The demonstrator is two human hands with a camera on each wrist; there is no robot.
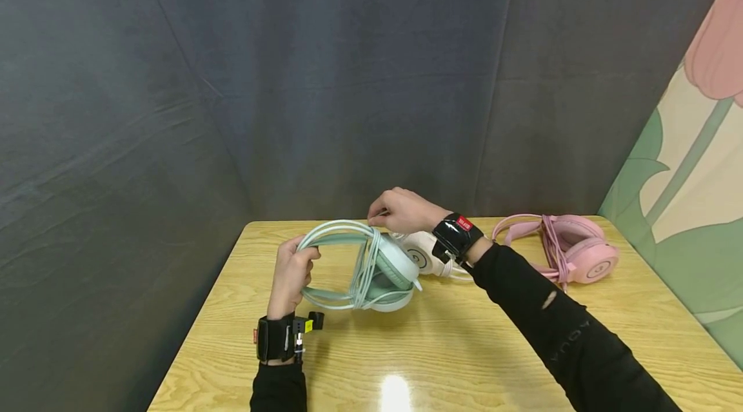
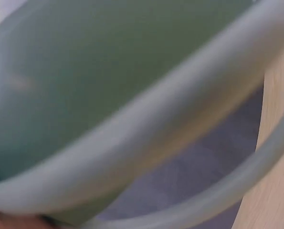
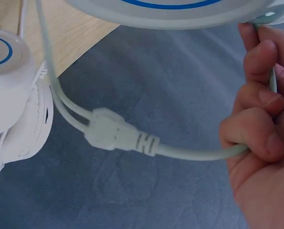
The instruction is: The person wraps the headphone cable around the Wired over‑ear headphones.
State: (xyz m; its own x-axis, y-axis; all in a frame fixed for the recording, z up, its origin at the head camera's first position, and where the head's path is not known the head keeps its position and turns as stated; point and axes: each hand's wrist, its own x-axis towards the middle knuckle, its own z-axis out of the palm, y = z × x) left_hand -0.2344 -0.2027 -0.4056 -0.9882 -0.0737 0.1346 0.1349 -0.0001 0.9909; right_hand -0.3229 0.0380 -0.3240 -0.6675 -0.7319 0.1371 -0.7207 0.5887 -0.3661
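Note:
Mint green headphones [image 1: 390,270] are held above the table, their cable [image 1: 364,270] wound in several turns around the headband and ear cups. My left hand [image 1: 290,273] grips the headband end at the left, thumb curled over band and cable loops. At the top of the ear cups my right hand [image 1: 400,211] pinches the green cable. In the right wrist view the curled fingers [image 3: 256,129] hold that cable, and its Y-shaped splitter [image 3: 114,132] hangs beside them. Band and cable [image 2: 142,124] fill the left wrist view, blurred, with only a bit of finger showing.
White headphones [image 1: 422,251] lie on the wooden table [image 1: 232,347] behind the green ones, partly hidden by my right wrist. Pink headphones [image 1: 580,251] with wound cable lie at the back right. A dark grey curtain [image 1: 371,77] hangs behind the table's far edge.

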